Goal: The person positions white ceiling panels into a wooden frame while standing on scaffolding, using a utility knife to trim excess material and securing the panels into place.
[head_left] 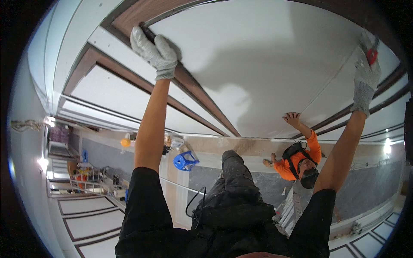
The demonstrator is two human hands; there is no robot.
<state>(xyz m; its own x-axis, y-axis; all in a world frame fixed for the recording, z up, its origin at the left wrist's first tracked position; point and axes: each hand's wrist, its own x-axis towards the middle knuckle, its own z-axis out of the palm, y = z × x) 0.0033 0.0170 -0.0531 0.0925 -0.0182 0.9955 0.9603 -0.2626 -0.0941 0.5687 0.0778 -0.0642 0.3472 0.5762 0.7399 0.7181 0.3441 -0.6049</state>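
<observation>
My left hand (157, 56), in a grey-white knit glove, presses against the brown trim (191, 81) framing a large white panel (262, 51). Its fingers are stretched and the thumb stands apart. A dark patch beside the fingers may be shadow or a gap. At the panel's far right end, my right hand (365, 75), gloved alike, is closed around a small tool with a red part (371, 56); its kind is not clear. A thin line runs down the panel's surface below that hand.
Below right, a co-worker (299, 159) in orange rests one hand on the panel's lower edge. A blue plastic stool (185, 161) stands on the floor, lower left. Farther left are a metal rack (92, 178) and tools. Long pale strips (287, 210) lie near the co-worker.
</observation>
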